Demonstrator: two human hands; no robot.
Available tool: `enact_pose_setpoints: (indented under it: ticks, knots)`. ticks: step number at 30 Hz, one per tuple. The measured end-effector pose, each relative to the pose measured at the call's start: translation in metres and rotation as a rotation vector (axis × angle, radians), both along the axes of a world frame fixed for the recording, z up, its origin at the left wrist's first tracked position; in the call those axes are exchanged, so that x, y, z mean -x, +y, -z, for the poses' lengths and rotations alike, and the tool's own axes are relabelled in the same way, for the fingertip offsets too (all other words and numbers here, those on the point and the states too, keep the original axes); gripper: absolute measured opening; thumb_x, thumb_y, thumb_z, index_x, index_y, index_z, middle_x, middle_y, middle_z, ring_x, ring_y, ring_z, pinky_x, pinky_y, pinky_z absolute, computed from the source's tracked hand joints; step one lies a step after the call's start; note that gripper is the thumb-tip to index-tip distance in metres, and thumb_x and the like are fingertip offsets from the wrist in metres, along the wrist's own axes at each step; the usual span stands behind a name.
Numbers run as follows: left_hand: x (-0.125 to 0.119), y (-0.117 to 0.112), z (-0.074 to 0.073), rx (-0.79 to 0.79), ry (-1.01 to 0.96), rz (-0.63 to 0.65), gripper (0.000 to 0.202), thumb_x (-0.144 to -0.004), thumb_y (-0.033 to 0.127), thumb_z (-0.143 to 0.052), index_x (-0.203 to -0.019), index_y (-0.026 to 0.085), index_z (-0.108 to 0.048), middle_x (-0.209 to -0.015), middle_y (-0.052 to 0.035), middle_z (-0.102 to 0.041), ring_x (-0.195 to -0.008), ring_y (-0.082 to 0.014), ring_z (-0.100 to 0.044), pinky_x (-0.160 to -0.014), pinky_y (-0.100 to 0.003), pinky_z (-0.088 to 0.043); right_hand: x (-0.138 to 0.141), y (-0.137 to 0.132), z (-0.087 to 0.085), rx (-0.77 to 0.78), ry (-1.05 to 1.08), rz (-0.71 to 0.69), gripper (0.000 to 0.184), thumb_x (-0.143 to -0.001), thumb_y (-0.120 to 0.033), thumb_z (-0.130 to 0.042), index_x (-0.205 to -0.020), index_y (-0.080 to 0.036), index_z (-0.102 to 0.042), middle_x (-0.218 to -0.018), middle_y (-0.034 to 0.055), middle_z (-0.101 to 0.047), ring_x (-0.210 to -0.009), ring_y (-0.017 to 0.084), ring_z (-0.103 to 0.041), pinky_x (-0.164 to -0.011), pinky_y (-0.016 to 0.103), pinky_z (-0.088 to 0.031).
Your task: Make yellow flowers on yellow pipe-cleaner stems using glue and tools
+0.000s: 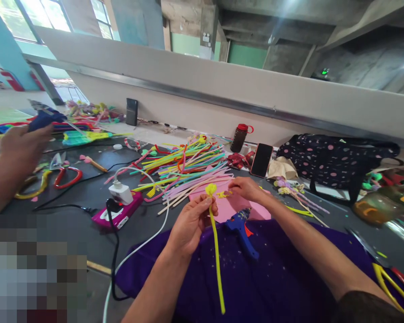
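Observation:
My left hand (pixel 191 222) is closed around a yellow-green pipe cleaner (pixel 217 255) near its curled top, and the long stem hangs down over my purple lap. My right hand (pixel 244 187) pinches a small yellow piece (pixel 222 194) just to the right of that curled tip, above a pink sheet (pixel 230 207). A blue glue gun (pixel 242 231) lies on my lap right below both hands. A big heap of coloured pipe cleaners (pixel 185 168) lies on the dark table just beyond my hands.
At left, another person's hand (pixel 22 146) holds a blue glue gun; red-handled scissors (pixel 65 175) lie nearby. A pink power strip (pixel 119 211) with a white plug and cables sits left of me. A phone (pixel 261 160), brown bottle (pixel 239 137) and dotted black bag (pixel 333 161) stand behind.

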State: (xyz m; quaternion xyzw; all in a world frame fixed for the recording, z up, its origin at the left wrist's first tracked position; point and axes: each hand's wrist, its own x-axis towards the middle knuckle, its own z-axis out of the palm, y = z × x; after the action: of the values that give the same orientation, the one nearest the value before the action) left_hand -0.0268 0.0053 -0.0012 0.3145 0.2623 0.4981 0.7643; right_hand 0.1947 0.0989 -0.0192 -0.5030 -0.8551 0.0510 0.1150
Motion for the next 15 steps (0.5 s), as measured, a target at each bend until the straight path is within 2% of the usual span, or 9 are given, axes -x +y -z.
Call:
enact_pose_setpoints:
  ticks: [3,7,12,15]
  knots:
    - [0.001,0.0,-0.001,0.011,0.002,-0.008,0.01,-0.073,0.022,-0.06,-0.076,0.014,-0.056,-0.064,0.0004,-0.055,-0.058,-0.0071,-0.05,-0.048,-0.016,-0.038,0.011,-0.002,0.005,0.024,-0.017,-0.077,0.02,-0.08,-0.019,-0.052,-0.094,-0.02,-0.067,-0.089,0.0043,-0.064,-0.081,0.015,-0.056,-0.069,0.023,-0.038]
    - [0.002,0.001,-0.002,0.033,0.003,-0.036,0.011,-0.072,0.023,-0.062,-0.075,0.014,-0.056,-0.062,0.0007,-0.054,-0.055,-0.0066,-0.048,-0.047,-0.015,-0.036,0.017,-0.004,0.004,0.05,-0.033,-0.147,0.016,-0.078,-0.017,-0.054,-0.084,-0.021,-0.069,-0.082,0.0032,-0.062,-0.08,0.014,-0.055,-0.07,0.022,-0.036]
    - [0.001,-0.001,-0.003,0.034,0.04,-0.007,0.011,-0.073,0.023,-0.062,-0.077,0.015,-0.056,-0.064,0.0012,-0.054,-0.057,-0.0063,-0.048,-0.048,-0.015,-0.036,0.003,-0.007,-0.001,0.032,-0.022,-0.064,0.018,-0.08,-0.015,-0.049,-0.086,-0.018,-0.066,-0.089,0.0042,-0.061,-0.079,0.013,-0.056,-0.067,0.021,-0.036]
    - [0.001,-0.002,-0.003,0.025,0.048,0.008,0.011,-0.072,0.022,-0.062,-0.077,0.015,-0.054,-0.065,0.0011,-0.053,-0.058,-0.0066,-0.048,-0.048,-0.015,-0.036,0.001,-0.007,0.0,0.032,-0.025,-0.019,0.018,-0.082,-0.019,-0.048,-0.088,-0.017,-0.065,-0.087,0.0038,-0.063,-0.076,0.013,-0.056,-0.064,0.021,-0.036]
